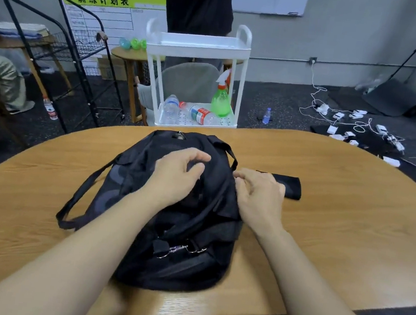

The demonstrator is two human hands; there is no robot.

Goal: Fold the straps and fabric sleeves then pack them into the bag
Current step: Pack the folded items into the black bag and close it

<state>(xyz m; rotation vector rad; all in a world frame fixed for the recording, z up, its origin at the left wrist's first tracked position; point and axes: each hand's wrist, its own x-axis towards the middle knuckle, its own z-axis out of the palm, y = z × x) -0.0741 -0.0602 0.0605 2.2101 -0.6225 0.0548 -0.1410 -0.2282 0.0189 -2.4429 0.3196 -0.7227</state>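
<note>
Both hands are working atop the soft black fabric bag [166, 218] lying mid-table. The left hand [177, 174] is hovering half-curled, holding nothing; the right hand [260, 194] is pinching bag fabric, probably opening it. The folded black fabric sleeve [289, 186], at two o'clock, is awaiting packing next.

Before me: bag [145, 175], black matt woven cloth, soft and creased, with bright metal rings [178, 249]; folded sleeve [289, 186], black matt fabric; counter [338, 229], pale wood grain, smooth with slight sheen; trolley [198, 46], glossy white plastic; floor [275, 105], dark, rough, speckled
</note>
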